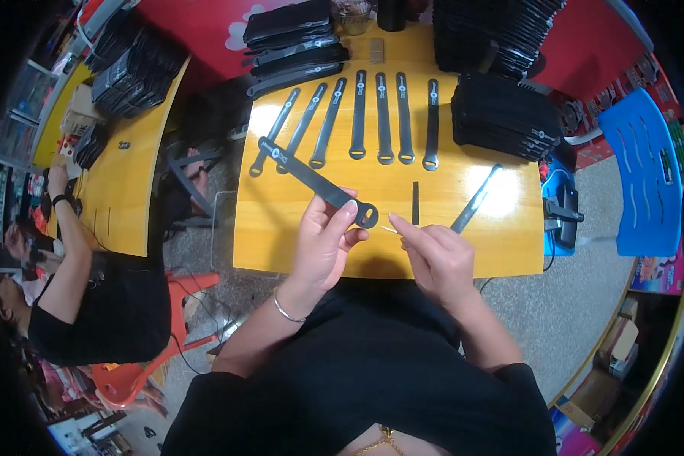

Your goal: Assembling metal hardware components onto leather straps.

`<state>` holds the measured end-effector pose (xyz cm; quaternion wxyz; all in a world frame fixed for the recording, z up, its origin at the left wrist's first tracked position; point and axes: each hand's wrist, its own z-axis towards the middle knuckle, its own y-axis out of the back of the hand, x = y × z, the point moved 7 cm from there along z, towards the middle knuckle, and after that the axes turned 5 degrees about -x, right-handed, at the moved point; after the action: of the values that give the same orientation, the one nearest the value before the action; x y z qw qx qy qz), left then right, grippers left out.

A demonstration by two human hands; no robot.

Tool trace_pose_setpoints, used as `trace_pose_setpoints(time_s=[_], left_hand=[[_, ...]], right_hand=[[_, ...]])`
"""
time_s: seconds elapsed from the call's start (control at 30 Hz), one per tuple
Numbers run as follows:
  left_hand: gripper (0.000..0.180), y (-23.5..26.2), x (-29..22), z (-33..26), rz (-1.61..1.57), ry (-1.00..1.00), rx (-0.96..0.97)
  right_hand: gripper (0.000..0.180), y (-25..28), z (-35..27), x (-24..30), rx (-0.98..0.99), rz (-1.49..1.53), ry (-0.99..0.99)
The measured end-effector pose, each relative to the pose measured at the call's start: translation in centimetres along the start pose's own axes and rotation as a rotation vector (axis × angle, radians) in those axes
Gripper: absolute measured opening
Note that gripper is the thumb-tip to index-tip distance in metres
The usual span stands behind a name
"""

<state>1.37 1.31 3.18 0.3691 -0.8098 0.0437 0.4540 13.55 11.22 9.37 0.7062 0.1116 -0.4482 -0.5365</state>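
Observation:
My left hand (324, 242) grips a flat black strap (309, 179) near its rounded end, which has a slotted hole. The strap slants up to the left, above the table, and pale lettering marks its far end. Just right of the slotted end, my right hand (444, 258) pinches a thin pale pointed stick (388, 229); its exact kind is unclear. Beyond my hands, several similar straps (359, 114) lie in a row. A short narrow black strip (416, 203) rests nearer to me. Another strap (475, 199) lies beside my right hand, partly behind it.
Stacks of black straps (292, 45) and dark folded pieces (501, 114) stand along the back of the yellow table (281, 247). A small tan block (377, 51) sits between them. To the right is a blue plastic chair (642, 175). At left, another person (99, 304) works at a second table (133, 186).

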Motion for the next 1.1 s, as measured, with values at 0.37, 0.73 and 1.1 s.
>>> trace_pose_setpoints(time_s=[0.37,0.73,1.1], left_hand=[[0.014,-0.3,-0.8,-0.1,-0.057,-0.093,-0.089],[0.019,0.1,-0.5,0.0,-0.178,-0.010,-0.046],[0.019,-0.1,-0.8,-0.2,-0.141,-0.078,-0.060]], right_hand=[[0.034,-0.7,0.8,1.7,-0.036,-0.070,0.019],[0.035,-0.8,1.1,2.1,-0.059,-0.072,0.062],[0.041,-0.9,0.6,1.5,-0.083,-0.114,0.047]])
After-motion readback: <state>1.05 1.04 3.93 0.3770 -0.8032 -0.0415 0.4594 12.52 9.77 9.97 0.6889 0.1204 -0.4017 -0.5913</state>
